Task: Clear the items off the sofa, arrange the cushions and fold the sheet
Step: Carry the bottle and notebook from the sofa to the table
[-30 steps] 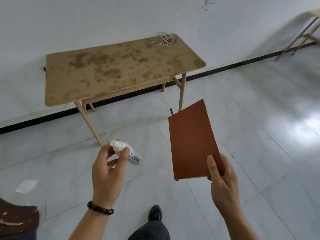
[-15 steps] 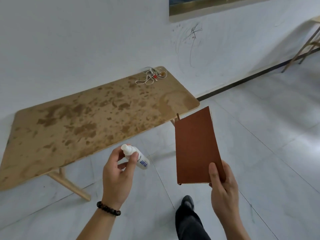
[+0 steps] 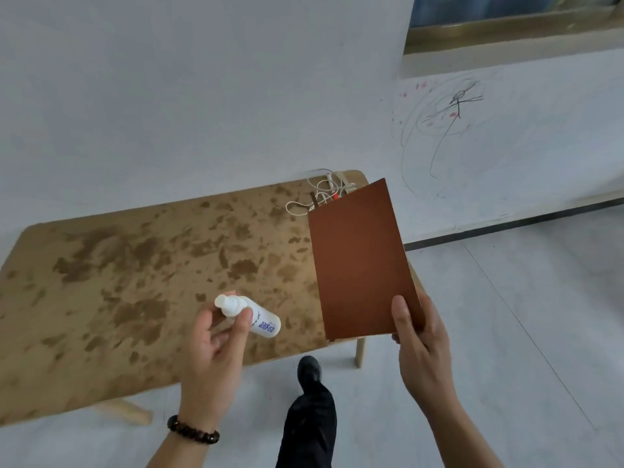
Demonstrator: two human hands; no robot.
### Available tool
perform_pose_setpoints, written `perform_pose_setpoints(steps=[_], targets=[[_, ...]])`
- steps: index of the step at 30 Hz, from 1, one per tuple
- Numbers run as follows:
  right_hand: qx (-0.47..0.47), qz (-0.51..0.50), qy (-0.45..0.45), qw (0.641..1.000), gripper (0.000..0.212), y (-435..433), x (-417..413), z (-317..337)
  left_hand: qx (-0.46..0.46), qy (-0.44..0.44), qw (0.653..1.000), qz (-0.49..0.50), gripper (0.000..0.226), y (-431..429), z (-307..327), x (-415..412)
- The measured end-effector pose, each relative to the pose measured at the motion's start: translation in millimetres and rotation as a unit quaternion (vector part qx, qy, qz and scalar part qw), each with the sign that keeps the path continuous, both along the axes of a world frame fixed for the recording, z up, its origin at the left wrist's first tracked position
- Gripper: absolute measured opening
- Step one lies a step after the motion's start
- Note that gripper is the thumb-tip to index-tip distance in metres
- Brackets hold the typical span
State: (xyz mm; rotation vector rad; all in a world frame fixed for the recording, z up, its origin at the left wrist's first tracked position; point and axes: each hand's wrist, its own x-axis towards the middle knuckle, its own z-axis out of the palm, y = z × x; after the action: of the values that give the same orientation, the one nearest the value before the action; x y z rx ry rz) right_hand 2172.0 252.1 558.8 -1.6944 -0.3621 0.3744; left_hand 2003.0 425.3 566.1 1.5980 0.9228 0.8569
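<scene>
Above the worktop (image 3: pixel 135 265) the left hand (image 3: pixel 216 346) pinches the white bottle (image 3: pixel 260 320); the right hand (image 3: pixel 422 349) grips the notebook (image 3: pixel 358 261) at its right edge.

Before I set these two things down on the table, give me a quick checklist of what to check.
1. Left hand grips the white bottle: ok.
2. Bottle cap shut tight: cannot tell.
3. Right hand holds the brown notebook by its lower corner: ok.
4. Bare spot on the wooden table beneath the bottle: ok.
5. Notebook's landing spot free of the white cord tangle: cannot tell, the notebook hides part of it.
</scene>
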Motion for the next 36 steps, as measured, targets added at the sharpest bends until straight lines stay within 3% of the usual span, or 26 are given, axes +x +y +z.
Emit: perform_pose_setpoints(steps=[5, 9, 15, 21, 27, 36], targets=[[-0.064, 0.017, 0.026, 0.997, 0.021, 63, 71, -38, -0.074, 0.046, 0.996, -0.008, 0.034, 71, -43, 84], [-0.115, 0.015, 0.043, 0.992, 0.020, 116, 144, -48, -0.090, 0.056, 0.994, -0.013, 0.031, 130, -52, 161], [-0.102, 0.020, 0.056, 0.993, 0.022, 210, 254, -61, -0.069, 0.084, 0.994, -0.014, 0.027, 196, -56, 244], [-0.073, 0.062, 0.152, 0.984, 0.022, 281, 338, -121, -0.059, 0.100, 0.993, 0.027, 0.024, 232, -73, 302], [-0.196, 0.060, 0.192, 0.960, 0.045, 294, 381, -208, -0.049, 0.139, 0.988, 0.038, 0.022, 268, -108, 358], [-0.250, 0.047, 0.166, 0.953, 0.047, 294, 389, -222, -0.033, 0.239, 0.969, 0.045, 0.026, 323, -163, 446]])
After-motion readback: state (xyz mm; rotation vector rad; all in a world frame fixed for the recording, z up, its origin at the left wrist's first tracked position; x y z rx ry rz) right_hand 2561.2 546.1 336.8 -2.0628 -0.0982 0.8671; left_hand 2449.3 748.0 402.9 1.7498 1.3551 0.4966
